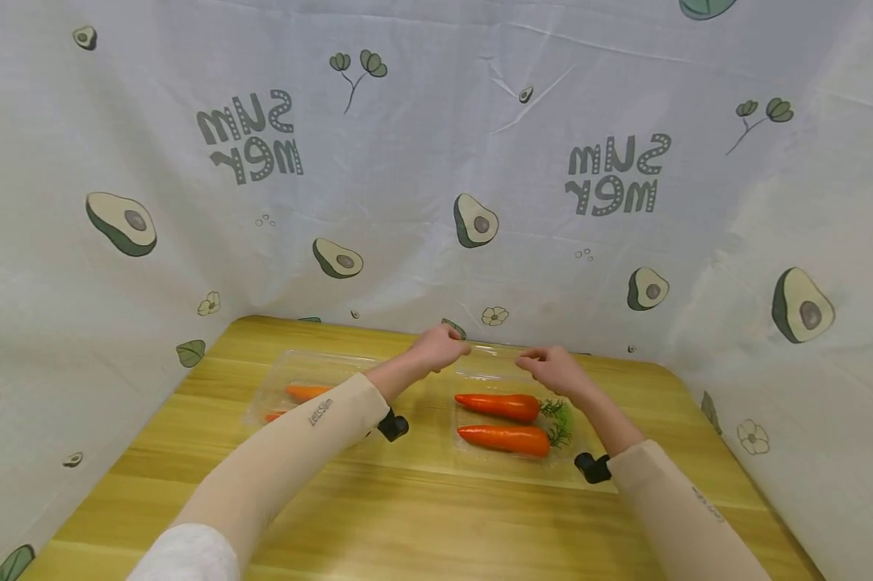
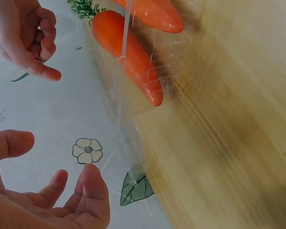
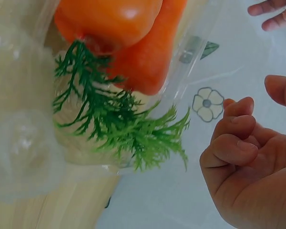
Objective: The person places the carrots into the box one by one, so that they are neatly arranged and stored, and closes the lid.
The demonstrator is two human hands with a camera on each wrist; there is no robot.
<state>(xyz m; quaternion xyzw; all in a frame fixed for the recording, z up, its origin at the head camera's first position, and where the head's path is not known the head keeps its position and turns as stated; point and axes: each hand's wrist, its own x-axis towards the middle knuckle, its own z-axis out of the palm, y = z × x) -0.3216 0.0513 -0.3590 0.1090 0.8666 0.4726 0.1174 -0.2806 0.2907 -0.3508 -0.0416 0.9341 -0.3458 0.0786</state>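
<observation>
A clear plastic box [image 1: 473, 454] holds two orange carrots [image 1: 505, 440] with green feathery tops [image 3: 148, 129], points toward the left. Its transparent lid [image 1: 490, 352] stands raised at the back. My left hand [image 2: 47, 202] is by the lid's left end, thumb and fingers spread apart with nothing between them. Near the lid's right end is my right hand [image 3: 252, 162], its fingers loosely bent, thumb apart, holding nothing. In the right wrist view, a gap shows between that hand and the box.
Another clear plastic box [image 1: 284, 363] with orange carrots [image 1: 306, 392] lies at the left, partly hidden by my left arm. Both boxes are on a wooden table [image 1: 436, 516]. A white curtain [image 1: 407, 177] printed with avocados hangs behind the table and along its sides.
</observation>
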